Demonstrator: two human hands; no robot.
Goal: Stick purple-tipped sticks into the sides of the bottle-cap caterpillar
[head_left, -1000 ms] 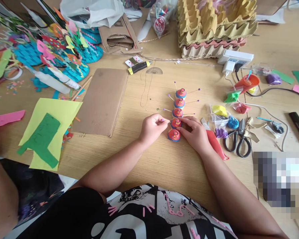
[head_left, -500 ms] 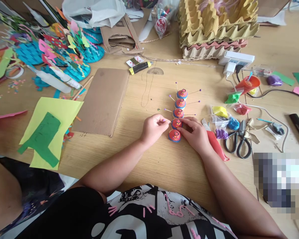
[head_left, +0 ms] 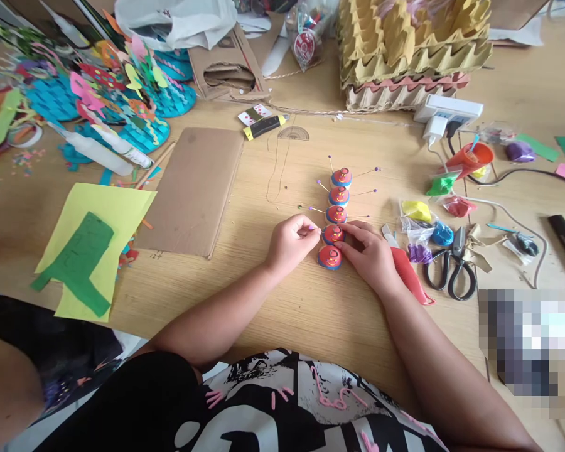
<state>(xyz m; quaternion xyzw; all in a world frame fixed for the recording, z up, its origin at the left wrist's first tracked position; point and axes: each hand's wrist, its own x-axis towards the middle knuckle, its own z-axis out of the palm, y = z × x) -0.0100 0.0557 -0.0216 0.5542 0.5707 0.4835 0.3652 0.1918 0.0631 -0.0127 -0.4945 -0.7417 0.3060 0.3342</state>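
Several red clay domes with blue rims and small yellow faces stand in a row on the table. The three farthest, one of them the top clay dome point(head_left: 341, 176), have thin sticks with purple ball tips poking out at their sides. My left hand point(head_left: 292, 242) pinches another purple-tipped stick point(head_left: 311, 228), its bare end at the left side of the fourth clay dome point(head_left: 333, 234). Thumb and fingers of my right hand point(head_left: 368, 251) press that same dome from the right. Closest to me is a clay dome point(head_left: 329, 257) without sticks, just below my right thumb.
Right of my hands lie black-handled scissors point(head_left: 457, 270), a red-handled cutter point(head_left: 409, 275) and bagged clay point(head_left: 415, 211). A cardboard sheet point(head_left: 193, 191) and yellow paper point(head_left: 94, 251) lie left. Egg trays point(head_left: 412, 69) are stacked behind, near a power strip point(head_left: 448, 113). Another person's arm point(head_left: 9, 376) shows lower left.
The stick in my left hand has moved slightly right, toward the fourth dome. The farther domes sit a touch more to the left. A pink strip at the left edge has mostly left view.
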